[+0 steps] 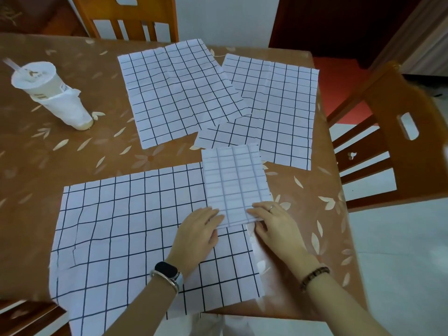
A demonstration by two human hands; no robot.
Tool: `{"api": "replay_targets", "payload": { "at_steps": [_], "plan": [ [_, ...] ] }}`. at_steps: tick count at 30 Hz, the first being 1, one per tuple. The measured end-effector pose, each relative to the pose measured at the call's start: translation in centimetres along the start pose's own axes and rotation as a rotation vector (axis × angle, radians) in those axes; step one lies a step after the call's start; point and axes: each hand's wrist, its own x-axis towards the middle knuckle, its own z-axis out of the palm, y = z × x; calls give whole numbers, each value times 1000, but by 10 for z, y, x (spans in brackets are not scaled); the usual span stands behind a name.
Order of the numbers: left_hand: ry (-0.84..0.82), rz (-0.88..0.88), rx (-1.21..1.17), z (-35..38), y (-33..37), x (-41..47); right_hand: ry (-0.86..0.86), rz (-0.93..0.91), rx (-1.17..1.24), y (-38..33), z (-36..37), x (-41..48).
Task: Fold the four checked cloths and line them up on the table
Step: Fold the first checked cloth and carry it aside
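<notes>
Four checked cloths lie on the brown leaf-patterned table in the head view, the only one supplied.

One is folded: the folded cloth is a narrow rectangle right of centre. Its near part rests on the far right corner of the near cloth, and its far end overlaps the near edge of the far right cloth. The near cloth is spread flat at the table's near edge. The far left cloth is also flat, its right edge lying over the far right cloth.

The left hand lies flat, fingers straight and close together, tips touching the folded cloth's near left corner. The right hand has its fingers extended on the near right corner; I cannot tell if the thumb goes under the edge.

A paper-wrapped cup with a straw stands far left, well apart from the cloths.
</notes>
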Motion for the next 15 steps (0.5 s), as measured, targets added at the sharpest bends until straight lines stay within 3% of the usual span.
{"api": "replay_targets", "payload": {
  "at_steps": [5,10,15],
  "plan": [
    [18,-43,-18,-1,3,6,-39,40,23,2,0,4],
    [47,-263,-147,-8,10,16,-80,73,11,-1,-5,7],
    [35,-255,-176,-15,11,21,-66,133,64,-1,-12,16]
  ]
}}
